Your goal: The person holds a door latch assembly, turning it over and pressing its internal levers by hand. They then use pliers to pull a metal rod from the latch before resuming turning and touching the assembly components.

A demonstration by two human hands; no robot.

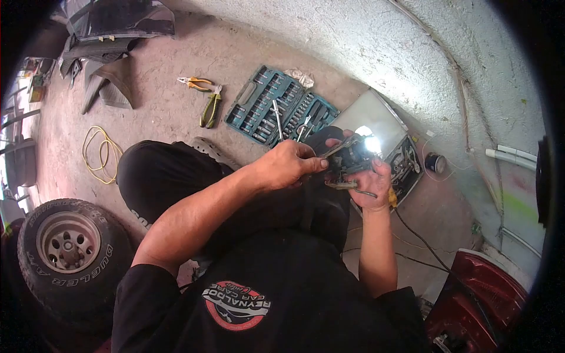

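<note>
1. While the person sits on the concrete floor, both hands meet over the right knee, directly in front of the open socket set case (281, 106), which serves as the landmark below.
2. Right hand (376, 185), nearer the wearer than the case and to its right, is closed around a dark metal mechanism (348, 162), cradling it from below with the palm up; a small bright light (372, 143) glares just above it.
3. Left hand (288, 163), on the near side of the case, is pinched shut on a slim tool (334, 150) whose long axis runs toward the right, tip touching the mechanism. The mechanism therefore lies immediately right of the left hand; what kind of tool it is cannot be told.
4. Left of the case lie two pairs of pliers (207, 100), one orange-handled, one green-handled; further left and nearer the wearer, a coil of yellow cable (97, 154).
5. Right of the case stands an open box (391, 138), contents unclear, then a small dark tin (435, 163).
6. Writing: the tyre (67, 244), well to the near left of the case, reads "DUELER A/T"; the shirt badge (236, 306) reads "REYNALDOS CAR CARE", seen upside down.
</note>
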